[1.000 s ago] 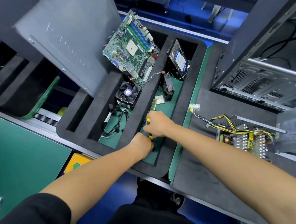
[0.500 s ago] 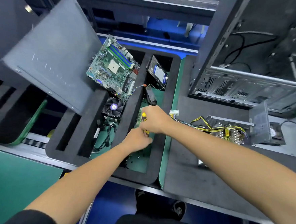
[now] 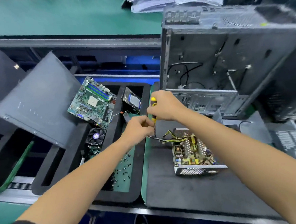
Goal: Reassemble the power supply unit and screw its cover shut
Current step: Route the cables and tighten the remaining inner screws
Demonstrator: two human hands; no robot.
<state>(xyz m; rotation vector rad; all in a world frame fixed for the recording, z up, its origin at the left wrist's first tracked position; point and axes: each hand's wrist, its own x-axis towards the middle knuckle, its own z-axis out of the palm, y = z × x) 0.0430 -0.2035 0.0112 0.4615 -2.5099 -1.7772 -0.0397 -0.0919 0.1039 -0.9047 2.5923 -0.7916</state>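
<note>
So the right hand [image 3: 163, 106] has its fingers wrapped round the yellow screwdriver [image 3: 153, 110], shaft pointing down, while the left hand [image 3: 139, 127] pinches at its tip, maybe a screw, can't tell. The open power supply unit [image 3: 193, 151] sits on the surface just right of and below both hands, nearer the right, cover still off.

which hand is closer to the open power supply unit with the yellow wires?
Left, marginally. The left hand sits just left of the open power supply unit, by its wire bundle. The right hand is above it, further back, gripping the yellow-handled screwdriver.
</note>
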